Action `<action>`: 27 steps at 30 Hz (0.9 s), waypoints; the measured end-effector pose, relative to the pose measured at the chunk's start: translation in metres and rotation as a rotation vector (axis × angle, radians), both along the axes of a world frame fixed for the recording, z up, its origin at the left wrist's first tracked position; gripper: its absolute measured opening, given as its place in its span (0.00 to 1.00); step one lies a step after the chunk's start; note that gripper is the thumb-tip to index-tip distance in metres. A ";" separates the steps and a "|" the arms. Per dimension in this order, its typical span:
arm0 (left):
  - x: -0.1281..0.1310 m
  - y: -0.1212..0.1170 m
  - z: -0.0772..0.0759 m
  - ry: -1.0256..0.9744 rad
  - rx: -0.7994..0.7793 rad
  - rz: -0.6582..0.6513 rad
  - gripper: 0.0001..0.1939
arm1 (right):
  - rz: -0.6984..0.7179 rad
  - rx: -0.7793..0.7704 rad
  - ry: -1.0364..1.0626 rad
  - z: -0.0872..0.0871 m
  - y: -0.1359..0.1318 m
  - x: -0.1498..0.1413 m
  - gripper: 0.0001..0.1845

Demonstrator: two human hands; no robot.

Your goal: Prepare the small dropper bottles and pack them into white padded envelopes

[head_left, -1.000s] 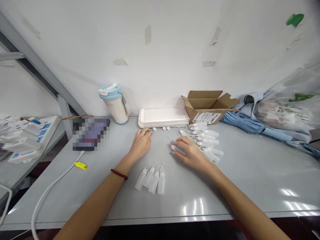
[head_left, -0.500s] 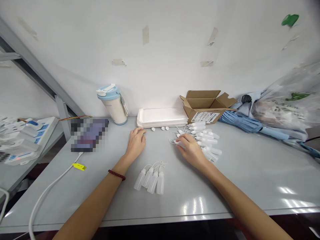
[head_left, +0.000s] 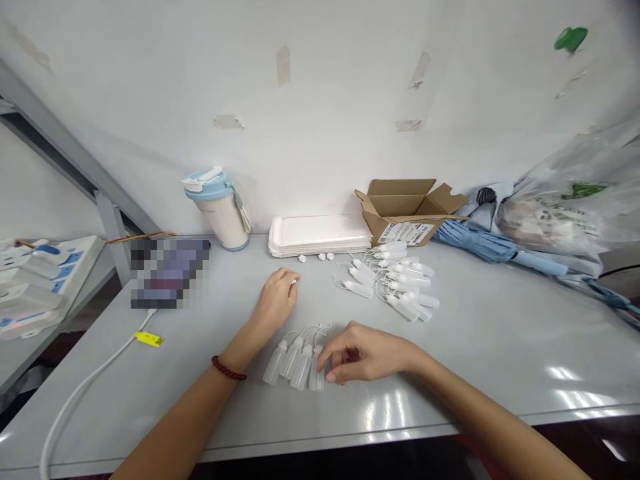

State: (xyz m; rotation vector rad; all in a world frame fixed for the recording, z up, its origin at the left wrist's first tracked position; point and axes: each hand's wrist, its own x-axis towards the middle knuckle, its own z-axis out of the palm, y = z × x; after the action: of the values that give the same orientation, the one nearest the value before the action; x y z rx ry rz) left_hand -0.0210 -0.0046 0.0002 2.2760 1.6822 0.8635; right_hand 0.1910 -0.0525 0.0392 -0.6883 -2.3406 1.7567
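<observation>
My left hand (head_left: 276,300) rests on the table behind the near bottles, its fingers curled together around a small white piece (head_left: 294,282), probably a cap. In front of me, several translucent squeeze bottles (head_left: 275,363) with thin curved tubes lie side by side. My right hand (head_left: 367,353) is at the rightmost of these, thumb and forefinger apart, the forefinger tip overlapping the bottle's edge. Further back on the right lies a loose pile of similar bottles (head_left: 403,307). Three small white caps (head_left: 302,259) sit at the back.
A stack of white flat packs (head_left: 320,231) lies against the wall, beside an open cardboard box (head_left: 400,217). To the left stand a cream and blue tumbler (head_left: 223,213) and a phone (head_left: 173,270) with a white cable (head_left: 95,373). A blue umbrella (head_left: 475,241) lies right.
My right hand has left the bottle pile and come toward me, to the near row. My left hand has shifted slightly nearer, and a small white piece now shows in its fingers.
</observation>
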 end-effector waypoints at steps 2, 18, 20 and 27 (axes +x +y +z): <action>0.002 -0.003 0.001 -0.005 -0.010 -0.002 0.13 | -0.003 0.030 0.003 0.000 0.000 0.000 0.13; 0.007 -0.009 0.012 -0.252 -0.170 0.113 0.10 | 0.001 0.351 -0.045 0.000 -0.007 -0.003 0.08; 0.008 -0.009 0.014 -0.345 -0.230 0.135 0.08 | -0.047 0.377 -0.060 0.003 -0.004 -0.001 0.08; 0.008 -0.011 0.021 -0.764 -0.521 0.097 0.14 | -0.331 0.431 -0.006 0.011 0.004 0.005 0.08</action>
State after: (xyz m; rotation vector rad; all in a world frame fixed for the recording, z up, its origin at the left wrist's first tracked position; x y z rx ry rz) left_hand -0.0132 -0.0155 0.0214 1.2949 1.4253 0.9901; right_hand 0.1963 -0.0481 0.0505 -0.9318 -2.3258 1.0714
